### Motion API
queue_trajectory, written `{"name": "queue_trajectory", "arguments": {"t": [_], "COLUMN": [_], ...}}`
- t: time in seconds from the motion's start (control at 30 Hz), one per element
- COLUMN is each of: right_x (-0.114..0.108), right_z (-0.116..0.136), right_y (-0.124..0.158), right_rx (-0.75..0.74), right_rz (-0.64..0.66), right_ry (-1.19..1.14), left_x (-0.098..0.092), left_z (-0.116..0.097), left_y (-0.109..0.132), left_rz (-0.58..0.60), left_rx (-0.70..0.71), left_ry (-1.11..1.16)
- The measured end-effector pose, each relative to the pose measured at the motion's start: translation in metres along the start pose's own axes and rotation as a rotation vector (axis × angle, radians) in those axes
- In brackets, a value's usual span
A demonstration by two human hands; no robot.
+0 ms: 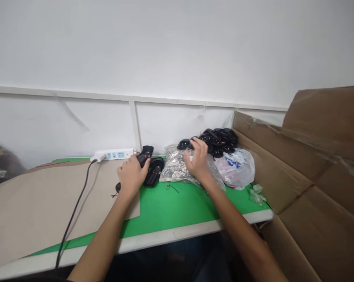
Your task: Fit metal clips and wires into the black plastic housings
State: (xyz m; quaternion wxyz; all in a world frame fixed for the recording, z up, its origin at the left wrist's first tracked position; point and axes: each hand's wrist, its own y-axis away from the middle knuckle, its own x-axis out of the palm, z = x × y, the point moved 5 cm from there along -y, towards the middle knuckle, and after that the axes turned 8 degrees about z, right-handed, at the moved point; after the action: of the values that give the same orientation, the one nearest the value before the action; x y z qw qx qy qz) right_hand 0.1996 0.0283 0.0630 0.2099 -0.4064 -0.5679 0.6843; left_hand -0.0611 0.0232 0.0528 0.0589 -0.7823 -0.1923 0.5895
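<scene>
Two bare hands work over a green-topped table (171,209). Nearest, at eleven o'clock, the left hand (132,177) is curled closed around a glossy black oblong plastic housing (144,156) trailing thin red wire. A second black housing (154,171) lies just beside it, and one small black piece (117,187) sits by the hand on a flat tan cardboard sheet (47,207). At twelve o'clock the right hand (198,159) is half open, fingers spread, over a clear plastic bag of silver metal parts (175,166); whether it grips anything, I cannot tell. Farther off at one o'clock, a heap of black housings with red wires (219,141), too overlapped to count, sits above one white plastic bag (237,169). One white power strip (112,154) with one black cord (77,207) lies at eleven o'clock; a brown cardboard box (312,168) stands at three o'clock.
</scene>
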Motion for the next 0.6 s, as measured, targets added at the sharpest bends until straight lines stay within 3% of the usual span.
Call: {"name": "queue_trajectory", "arguments": {"t": [0.07, 0.17, 0.37, 0.43, 0.6], "right_x": [0.008, 0.021, 0.026, 0.024, 0.014], "right_z": [0.016, 0.027, 0.033, 0.028, 0.02], "right_y": [0.001, 0.007, 0.014, 0.01, 0.003], "right_rx": [-0.031, 0.044, 0.076, 0.145, 0.233], "right_rz": [-0.013, 0.045, 0.227, 0.285, 0.324], "right_ry": [-0.055, -0.159, -0.228, -0.198, -0.292], "left_x": [-0.005, -0.011, -0.016, -0.008, 0.032], "left_z": [0.001, 0.004, -0.011, -0.023, -0.056], "left_y": [-0.002, -0.007, -0.003, 0.001, 0.016], "left_rz": [-0.049, -0.125, -0.236, -0.177, 0.228], "left_rx": [-0.02, -0.013, 0.154, 0.23, 0.437], "left_ry": [0.058, 0.227, 0.616, 0.717, 0.984]}}
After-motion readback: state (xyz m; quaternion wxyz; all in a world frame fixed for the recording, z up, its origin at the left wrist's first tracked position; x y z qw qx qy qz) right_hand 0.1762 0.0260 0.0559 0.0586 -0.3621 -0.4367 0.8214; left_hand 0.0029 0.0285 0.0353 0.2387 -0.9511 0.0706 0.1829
